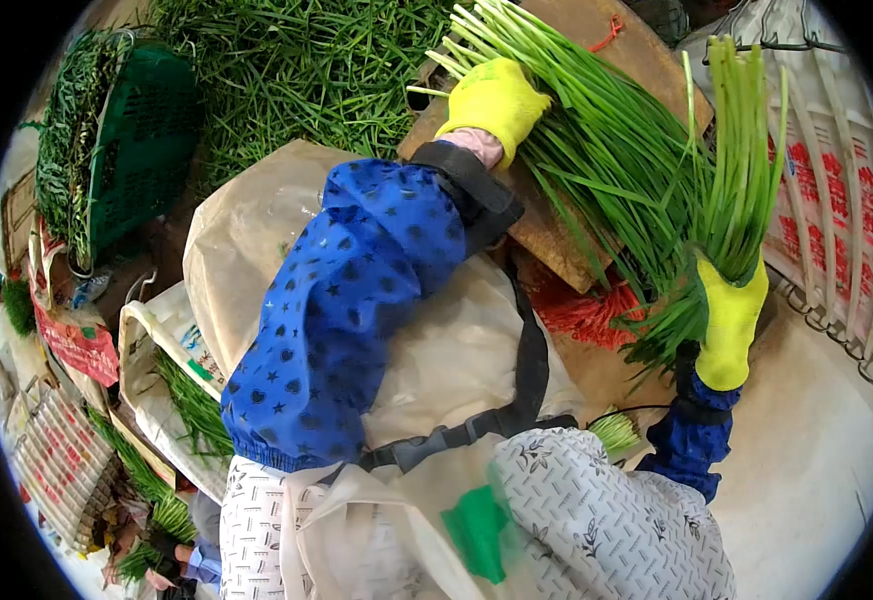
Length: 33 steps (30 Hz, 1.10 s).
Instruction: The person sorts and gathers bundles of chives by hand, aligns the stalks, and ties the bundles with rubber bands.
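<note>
My left hand (497,105), in a yellow glove, is closed over the pale stem ends of a large bundle of garlic chives (607,130). Its fingertips are mostly hidden. That bundle lies slantwise across a brown, worn board (552,235), green leaves towards the lower right. In its own yellow glove, my right hand (732,320) grips a smaller bunch of garlic chives (742,160), pale stems pointing up. The leaves of this bunch hang beside the hand and mingle with the larger bundle.
Red ties (587,315) hang below the board. Loose greens (297,80) cover the ground behind. A green crate (147,145) of cut greens stands at the left, near white sacks (162,320). A printed sack (827,190) with wire loops is at the right. Another person's hand shows lower left.
</note>
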Each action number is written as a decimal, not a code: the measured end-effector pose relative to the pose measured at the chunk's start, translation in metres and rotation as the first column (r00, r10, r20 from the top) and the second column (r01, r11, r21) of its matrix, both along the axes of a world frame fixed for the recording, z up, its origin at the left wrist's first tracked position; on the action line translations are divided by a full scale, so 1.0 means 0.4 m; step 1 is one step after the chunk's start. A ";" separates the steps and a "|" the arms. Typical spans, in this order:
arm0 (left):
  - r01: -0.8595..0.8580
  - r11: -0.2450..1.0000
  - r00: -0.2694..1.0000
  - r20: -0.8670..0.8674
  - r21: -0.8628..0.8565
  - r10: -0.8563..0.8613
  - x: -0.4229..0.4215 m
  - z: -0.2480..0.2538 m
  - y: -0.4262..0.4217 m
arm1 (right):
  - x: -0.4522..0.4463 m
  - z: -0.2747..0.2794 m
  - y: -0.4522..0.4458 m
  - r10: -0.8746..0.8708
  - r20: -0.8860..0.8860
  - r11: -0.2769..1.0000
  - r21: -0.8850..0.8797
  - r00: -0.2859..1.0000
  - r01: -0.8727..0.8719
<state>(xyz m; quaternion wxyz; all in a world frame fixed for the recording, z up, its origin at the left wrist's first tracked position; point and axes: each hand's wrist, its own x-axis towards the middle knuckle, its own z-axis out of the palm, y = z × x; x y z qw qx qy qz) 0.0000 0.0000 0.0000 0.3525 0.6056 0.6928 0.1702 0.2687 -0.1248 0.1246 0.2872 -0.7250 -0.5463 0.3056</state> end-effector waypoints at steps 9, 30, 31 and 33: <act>-0.099 0.948 0.664 0.690 -0.302 0.289 -0.201 0.223 -0.063 | 0.044 0.114 0.049 0.118 0.173 0.975 0.168 0.978 -0.147; -0.080 0.976 0.983 -0.144 0.203 0.111 -0.610 0.077 -0.002 | -0.163 -0.078 0.092 0.432 0.440 0.891 -0.073 0.787 -0.448; -0.079 0.947 0.982 -0.141 0.312 0.128 -0.594 0.073 -0.009 | -0.200 -0.115 0.115 0.450 0.465 0.875 -0.059 0.762 -0.481; -0.061 0.924 0.985 -0.127 0.377 0.117 -0.540 0.130 -0.023 | -0.244 -0.162 0.170 0.465 0.543 0.850 -0.050 0.700 -0.525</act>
